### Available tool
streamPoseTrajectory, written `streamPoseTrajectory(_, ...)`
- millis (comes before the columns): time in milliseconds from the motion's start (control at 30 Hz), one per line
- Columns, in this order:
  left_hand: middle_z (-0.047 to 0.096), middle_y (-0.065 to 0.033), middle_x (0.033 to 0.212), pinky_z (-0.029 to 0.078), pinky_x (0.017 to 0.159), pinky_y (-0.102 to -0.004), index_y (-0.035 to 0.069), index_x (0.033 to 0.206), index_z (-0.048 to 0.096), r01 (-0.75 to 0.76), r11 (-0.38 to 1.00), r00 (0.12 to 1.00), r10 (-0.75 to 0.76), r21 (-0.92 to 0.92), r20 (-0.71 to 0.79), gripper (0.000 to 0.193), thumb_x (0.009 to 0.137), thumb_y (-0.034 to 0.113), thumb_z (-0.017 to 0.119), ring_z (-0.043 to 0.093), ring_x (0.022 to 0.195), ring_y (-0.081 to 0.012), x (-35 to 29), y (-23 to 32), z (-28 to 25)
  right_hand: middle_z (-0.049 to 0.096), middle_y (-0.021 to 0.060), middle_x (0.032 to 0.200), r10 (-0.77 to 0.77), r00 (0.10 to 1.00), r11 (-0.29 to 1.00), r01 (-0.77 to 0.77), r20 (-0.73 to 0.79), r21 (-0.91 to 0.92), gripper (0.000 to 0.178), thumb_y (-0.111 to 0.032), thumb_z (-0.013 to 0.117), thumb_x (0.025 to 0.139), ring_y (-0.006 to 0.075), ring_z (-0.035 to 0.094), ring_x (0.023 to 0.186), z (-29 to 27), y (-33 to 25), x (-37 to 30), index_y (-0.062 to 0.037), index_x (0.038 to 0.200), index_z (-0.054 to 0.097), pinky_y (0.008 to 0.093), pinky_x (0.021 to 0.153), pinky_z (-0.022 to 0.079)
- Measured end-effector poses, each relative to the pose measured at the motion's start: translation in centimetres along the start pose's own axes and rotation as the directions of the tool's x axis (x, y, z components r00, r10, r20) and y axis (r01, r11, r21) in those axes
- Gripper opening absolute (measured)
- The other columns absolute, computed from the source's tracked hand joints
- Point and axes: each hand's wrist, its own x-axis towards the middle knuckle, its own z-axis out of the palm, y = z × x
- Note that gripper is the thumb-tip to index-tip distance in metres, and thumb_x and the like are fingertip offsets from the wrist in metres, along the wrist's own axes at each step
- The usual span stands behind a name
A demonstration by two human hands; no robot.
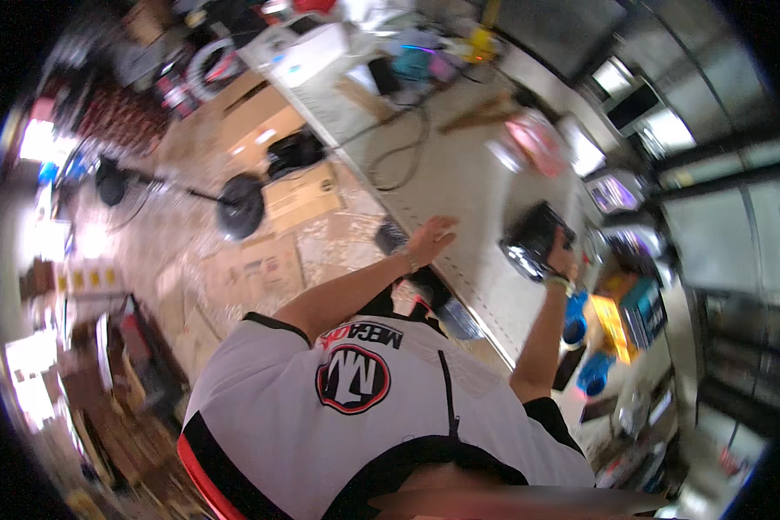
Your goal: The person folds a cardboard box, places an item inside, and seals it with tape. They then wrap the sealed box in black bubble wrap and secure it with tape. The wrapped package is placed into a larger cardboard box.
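A glossy black bundle (531, 239), blurred and perhaps wrapped in plastic, is at the right part of the long grey table (459, 186). My right hand (563, 258) is closed on its near right side; the fingers are partly lost against the black. Over the table's near left edge, my left hand (432, 239) is held out with its fingers apart. Nothing is in it, and it stays away from the bundle. Beyond the bundle lies a pink plastic-wrapped thing (536, 143).
A dark cable (420, 147) curls across the table. Blue rolls (594, 373) and a yellow and blue box (620, 325) crowd the right. On the floor at left are flat cardboard (251, 273), a cardboard box (303, 199) and a stand with a round black base (240, 206).
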Motion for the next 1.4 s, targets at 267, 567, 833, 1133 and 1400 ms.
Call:
streamPoseTrajectory(267, 0.07, -0.0099, 0.11, 0.05, 0.089, -0.0396, 0.015, 0.116, 0.068, 0.874, 0.435, 0.198, -0.725, -0.217, -0.659, 0.038, 0.087, 0.038, 0.061, 0.066, 0.102, -0.0255, -33.7, -17.1, -24.3, 0.062, 0.0306, 0.115, -0.091, 0.994, 0.983, 0.079, -0.061, -0.167, 0.103, -0.086, 0.031, 0.079, 0.0473, 0.061, 0.104, 1.0, 0.7, 2.2, 0.0026, 0.122, 0.061, 0.0553, 0.093, 0.045)
streamPoseTrajectory(567, 0.069, -0.0152, 0.112, 0.051, 0.088, -0.0406, 0.009, 0.114, 0.07, 0.953, 0.299, 0.253, -0.879, -0.054, -0.403, 0.035, 0.082, 0.023, 0.067, 0.066, 0.105, -0.0296, -52.6, -13.8, -27.7, 0.044, 0.0152, 0.135, -0.41, 0.584, 0.908, 0.337, -0.701, -0.25, 0.09, -0.07, 0.062, 0.077, 0.0374, 0.05, 0.115, 6.3, -18.3, -7.0, -0.0093, 0.14, 0.038, 0.0536, 0.089, 0.043)
streamPoseTrajectory(833, 0.067, -0.0144, 0.116, 0.049, 0.092, -0.0391, 0.007, 0.117, 0.064, 0.587, 0.792, 0.53, -0.532, -0.166, -0.661, 0.041, 0.088, 0.037, 0.063, 0.064, 0.108, -0.0292, -23.7, -28.1, -56.1, 0.039, 0.0279, 0.14, -0.841, 0.098, 0.089, 0.995, -0.533, 0.042, 0.083, -0.042, 0.072, 0.082, 0.0427, 0.037, 0.131, 20.9, -51.6, -30.8, 0.0059, 0.139, 0.035, 0.0521, 0.108, 0.031)
streamPoseTrajectory(1133, 0.069, -0.0124, 0.109, 0.051, 0.084, -0.0333, 0.005, 0.118, 0.06, 0.336, 0.941, 0.795, -0.264, 0.035, -0.547, 0.036, 0.092, 0.027, 0.066, 0.065, 0.102, -0.0207, -11.2, -21.6, -66.1, 0.063, 0.017, 0.113, -0.847, -0.181, -0.388, 0.853, -0.5, 0.349, 0.035, -0.021, 0.071, 0.086, 0.032, 0.058, 0.107, 27.1, -84.2, -43.2, -0.0051, 0.115, 0.06, 0.0443, 0.09, 0.045)
streamPoseTrajectory(1400, 0.069, -0.0199, 0.105, 0.052, 0.084, -0.0416, 0.003, 0.111, 0.065, 0.845, 0.466, 0.223, -0.753, -0.263, -0.619, 0.036, 0.087, 0.03, 0.061, 0.066, 0.095, -0.033, -22.2, -29.7, -70.7, 0.066, 0.0106, 0.066, -0.968, 0.047, -0.075, 0.884, -0.248, 0.462, 0.035, -0.038, 0.073, 0.084, 0.0249, 0.066, 0.061, 44.1, -124.1, -43.1, -0.0044, 0.074, 0.067, 0.0345, 0.056, 0.049)
